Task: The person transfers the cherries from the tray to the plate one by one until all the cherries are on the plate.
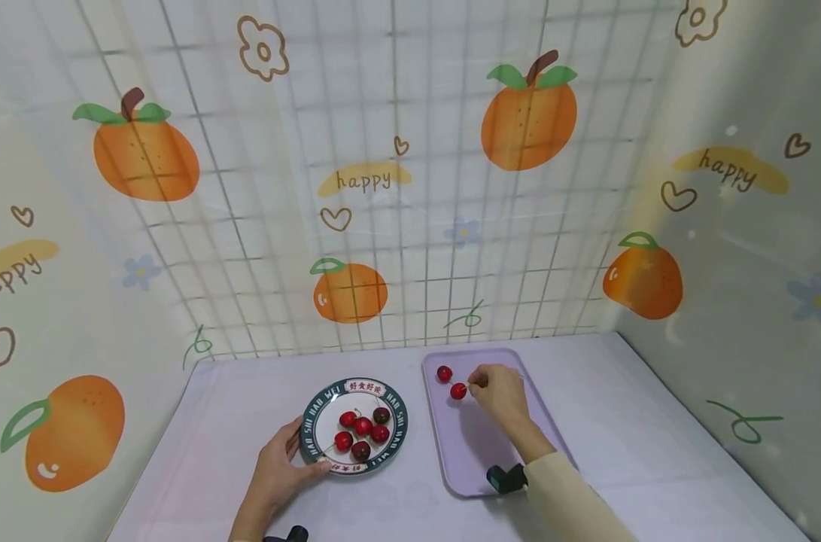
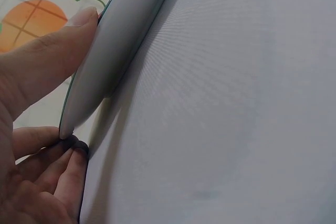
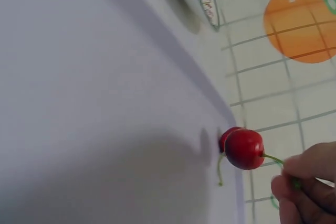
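Note:
My left hand [image 1: 279,468] grips the near-left rim of a round plate [image 1: 306,435] with a dark green lettered border, thumb on top of the rim. Several red and dark cherries [image 1: 363,427] lie together on that plate. Over the far part of a purple tray, my right hand [image 1: 500,391] pinches the green stem of a red cherry [image 3: 244,149]. Close to it, at the tray's far left corner, is a second red cherry [image 1: 444,373] with its own stem. The left wrist view shows the pale underside of the plate [image 2: 113,45], not its contents.
The purple tray [image 1: 460,467] stands to the right of the plate on a white-covered table [image 1: 654,467]. Behind it rises a grid wall [image 1: 424,226] covered by a sheer curtain printed with oranges. A small black device [image 1: 506,479] sits at the right wrist.

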### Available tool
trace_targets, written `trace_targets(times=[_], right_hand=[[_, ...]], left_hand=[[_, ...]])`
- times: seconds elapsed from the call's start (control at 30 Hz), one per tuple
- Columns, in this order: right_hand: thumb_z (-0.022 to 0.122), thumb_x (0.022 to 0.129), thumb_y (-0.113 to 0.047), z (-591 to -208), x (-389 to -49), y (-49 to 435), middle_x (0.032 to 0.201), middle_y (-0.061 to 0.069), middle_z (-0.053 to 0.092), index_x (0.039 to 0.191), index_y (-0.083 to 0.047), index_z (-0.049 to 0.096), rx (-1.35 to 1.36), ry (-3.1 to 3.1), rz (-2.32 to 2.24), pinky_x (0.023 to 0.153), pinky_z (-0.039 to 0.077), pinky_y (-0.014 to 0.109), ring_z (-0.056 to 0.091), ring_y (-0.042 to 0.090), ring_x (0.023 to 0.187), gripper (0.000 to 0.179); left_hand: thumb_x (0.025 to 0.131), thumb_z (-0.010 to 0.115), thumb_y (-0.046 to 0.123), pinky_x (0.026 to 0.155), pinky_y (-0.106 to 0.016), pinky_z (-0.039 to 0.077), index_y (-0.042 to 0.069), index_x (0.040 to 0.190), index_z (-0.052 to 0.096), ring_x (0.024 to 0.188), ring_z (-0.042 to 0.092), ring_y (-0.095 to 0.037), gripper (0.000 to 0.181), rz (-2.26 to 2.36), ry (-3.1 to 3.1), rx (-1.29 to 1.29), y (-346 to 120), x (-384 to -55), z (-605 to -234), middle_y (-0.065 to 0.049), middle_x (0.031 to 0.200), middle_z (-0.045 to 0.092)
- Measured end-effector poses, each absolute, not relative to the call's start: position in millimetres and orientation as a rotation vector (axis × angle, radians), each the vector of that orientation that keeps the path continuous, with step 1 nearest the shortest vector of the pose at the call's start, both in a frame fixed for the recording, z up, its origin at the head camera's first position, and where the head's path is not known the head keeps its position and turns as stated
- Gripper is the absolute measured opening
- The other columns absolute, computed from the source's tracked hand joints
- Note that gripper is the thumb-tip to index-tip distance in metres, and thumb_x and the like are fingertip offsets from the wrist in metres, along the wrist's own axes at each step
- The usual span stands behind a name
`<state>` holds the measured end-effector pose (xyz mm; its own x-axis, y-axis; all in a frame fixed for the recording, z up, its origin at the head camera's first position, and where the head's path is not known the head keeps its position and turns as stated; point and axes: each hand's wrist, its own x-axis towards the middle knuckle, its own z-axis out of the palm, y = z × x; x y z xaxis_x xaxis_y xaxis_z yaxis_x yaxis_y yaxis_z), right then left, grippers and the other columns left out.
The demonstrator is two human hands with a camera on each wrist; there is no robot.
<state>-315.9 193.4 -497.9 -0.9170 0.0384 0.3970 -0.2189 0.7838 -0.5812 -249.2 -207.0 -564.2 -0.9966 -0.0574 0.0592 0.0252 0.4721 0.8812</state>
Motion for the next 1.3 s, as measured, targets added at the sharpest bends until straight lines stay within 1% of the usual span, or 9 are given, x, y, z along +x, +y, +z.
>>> trace_targets(times=[0.2, 0.43, 0.57, 0.67, 0.93, 1.07, 1.23, 1.3], right_hand=[[0.079, 0.083, -0.001, -486.2, -315.4, 188.9, 0.078, 0.001, 0.077, 0.082, -0.008, 0.079, 0.151, -2.548, 0.915, 0.070, 0.060, 0.042, 0.071, 0.022, 0.075, 0.007], [0.080, 0.085, -0.003, -469.9, -313.3, 177.0, 0.078, 0.001, 0.076, 0.083, -0.008, 0.078, 0.165, -2.517, 0.951, 0.065, 0.060, 0.036, 0.070, 0.019, 0.072, 0.006], [0.080, 0.087, -0.003, -461.8, -315.4, 165.9, 0.079, 0.000, 0.076, 0.086, -0.008, 0.079, 0.145, -2.520, 0.997, 0.066, 0.060, 0.033, 0.070, 0.018, 0.075, 0.005], [0.079, 0.086, -0.003, -458.9, -318.1, 156.6, 0.079, 0.000, 0.076, 0.087, -0.006, 0.080, 0.154, -2.508, 1.024, 0.066, 0.061, 0.034, 0.070, 0.018, 0.075, 0.004], [0.082, 0.085, -0.003, -463.0, -318.7, 117.5, 0.077, 0.000, 0.076, 0.086, -0.006, 0.080, 0.194, -2.483, 1.064, 0.066, 0.063, 0.034, 0.069, 0.017, 0.072, 0.004], [0.082, 0.086, -0.003, -465.8, -318.3, 96.5, 0.076, -0.001, 0.074, 0.084, -0.009, 0.079, 0.224, -2.475, 1.070, 0.063, 0.062, 0.032, 0.066, 0.015, 0.070, 0.006], [0.081, 0.085, -0.003, -469.9, -319.2, 70.9, 0.075, -0.001, 0.074, 0.084, -0.009, 0.080, 0.289, -2.461, 1.064, 0.064, 0.062, 0.033, 0.066, 0.014, 0.069, 0.006], [0.080, 0.086, -0.004, -473.7, -319.4, 61.2, 0.075, -0.001, 0.074, 0.083, -0.008, 0.080, 0.310, -2.477, 1.072, 0.065, 0.062, 0.033, 0.066, 0.014, 0.070, 0.005]], left_hand=[[0.060, 0.103, 0.031, 0.120, -0.038, 0.041, -0.005, 0.154, 0.044, 0.147, 0.046, -0.039, 0.117, -1.566, -2.620, 0.044, -207.1, -248.7, -563.4, -0.025, 0.158, 0.047], [0.061, 0.103, 0.033, 0.119, -0.038, 0.042, -0.006, 0.155, 0.043, 0.147, 0.045, -0.039, 0.117, -1.592, -2.620, 0.046, -206.9, -248.6, -563.6, -0.026, 0.158, 0.046], [0.061, 0.103, 0.033, 0.120, -0.039, 0.042, -0.005, 0.155, 0.043, 0.147, 0.045, -0.039, 0.117, -1.591, -2.624, 0.043, -207.2, -249.8, -563.9, -0.026, 0.158, 0.046], [0.060, 0.103, 0.034, 0.120, -0.039, 0.042, -0.005, 0.155, 0.043, 0.147, 0.045, -0.039, 0.118, -1.594, -2.620, 0.042, -206.9, -250.1, -563.7, -0.026, 0.158, 0.046], [0.060, 0.103, 0.032, 0.121, -0.040, 0.040, -0.006, 0.155, 0.043, 0.148, 0.044, -0.040, 0.119, -1.626, -2.601, 0.044, -209.7, -247.4, -567.3, -0.026, 0.159, 0.044], [0.060, 0.103, 0.032, 0.121, -0.042, 0.041, -0.005, 0.155, 0.042, 0.148, 0.044, -0.040, 0.119, -1.620, -2.605, 0.044, -209.3, -248.6, -566.9, -0.026, 0.160, 0.044], [0.060, 0.103, 0.032, 0.122, -0.040, 0.039, -0.001, 0.157, 0.043, 0.149, 0.043, -0.036, 0.119, -1.617, -2.606, 0.065, -208.7, -253.2, -565.2, -0.022, 0.161, 0.045], [0.060, 0.103, 0.031, 0.122, -0.040, 0.039, -0.002, 0.157, 0.043, 0.149, 0.043, -0.036, 0.119, -1.630, -2.604, 0.067, -209.0, -253.1, -564.0, -0.022, 0.161, 0.044]])
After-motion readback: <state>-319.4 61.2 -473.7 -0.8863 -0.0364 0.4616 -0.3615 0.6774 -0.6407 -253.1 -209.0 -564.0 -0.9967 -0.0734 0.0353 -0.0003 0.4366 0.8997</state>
